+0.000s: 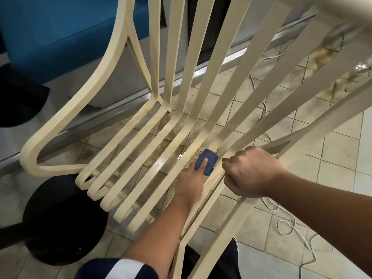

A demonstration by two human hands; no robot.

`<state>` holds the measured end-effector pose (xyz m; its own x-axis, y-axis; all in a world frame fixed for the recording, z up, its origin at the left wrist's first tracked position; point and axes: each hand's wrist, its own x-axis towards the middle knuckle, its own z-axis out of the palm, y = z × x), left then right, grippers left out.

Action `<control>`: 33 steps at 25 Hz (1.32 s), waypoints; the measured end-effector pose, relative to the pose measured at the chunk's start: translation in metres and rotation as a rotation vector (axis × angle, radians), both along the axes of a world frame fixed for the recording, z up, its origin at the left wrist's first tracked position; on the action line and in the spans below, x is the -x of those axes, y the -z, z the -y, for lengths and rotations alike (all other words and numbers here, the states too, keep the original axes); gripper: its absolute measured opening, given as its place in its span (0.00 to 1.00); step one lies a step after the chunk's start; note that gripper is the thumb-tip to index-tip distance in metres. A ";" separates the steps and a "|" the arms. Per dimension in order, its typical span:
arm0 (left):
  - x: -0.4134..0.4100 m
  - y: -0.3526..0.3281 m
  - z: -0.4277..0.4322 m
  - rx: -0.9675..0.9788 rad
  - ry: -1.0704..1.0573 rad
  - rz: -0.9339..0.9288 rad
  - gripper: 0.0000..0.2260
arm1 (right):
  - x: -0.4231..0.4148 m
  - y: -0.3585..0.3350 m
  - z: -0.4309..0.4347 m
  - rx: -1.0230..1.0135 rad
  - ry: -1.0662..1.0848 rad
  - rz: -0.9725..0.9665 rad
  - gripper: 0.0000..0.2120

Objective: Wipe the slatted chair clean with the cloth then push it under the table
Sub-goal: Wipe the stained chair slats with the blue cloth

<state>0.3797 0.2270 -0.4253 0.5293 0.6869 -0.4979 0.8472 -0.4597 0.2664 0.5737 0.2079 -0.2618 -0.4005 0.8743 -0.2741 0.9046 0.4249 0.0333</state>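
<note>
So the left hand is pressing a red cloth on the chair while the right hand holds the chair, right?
Not quite: the cloth is blue, not red. The head view shows the left hand pressing it on the chair while the right hand holds the chair.

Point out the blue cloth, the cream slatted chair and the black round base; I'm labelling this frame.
blue folded cloth point(210, 159): head view, upper fold.
cream slatted plastic chair point(160, 163): head view, glossy seat slat.
black round floor base point(64, 218): head view, top face.

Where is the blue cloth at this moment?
Head view, centre: the blue cloth lies on the slatted chair seat under a left hand finger, just left of the right hand.
</note>
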 end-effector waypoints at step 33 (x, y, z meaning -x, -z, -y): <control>-0.021 0.018 -0.006 0.020 -0.066 0.119 0.29 | 0.000 -0.001 0.001 0.016 0.004 0.021 0.16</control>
<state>0.4003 0.2330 -0.4434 0.5395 0.7125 -0.4486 0.8373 -0.3977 0.3752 0.5741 0.2071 -0.2613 -0.3910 0.8715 -0.2961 0.9056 0.4217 0.0456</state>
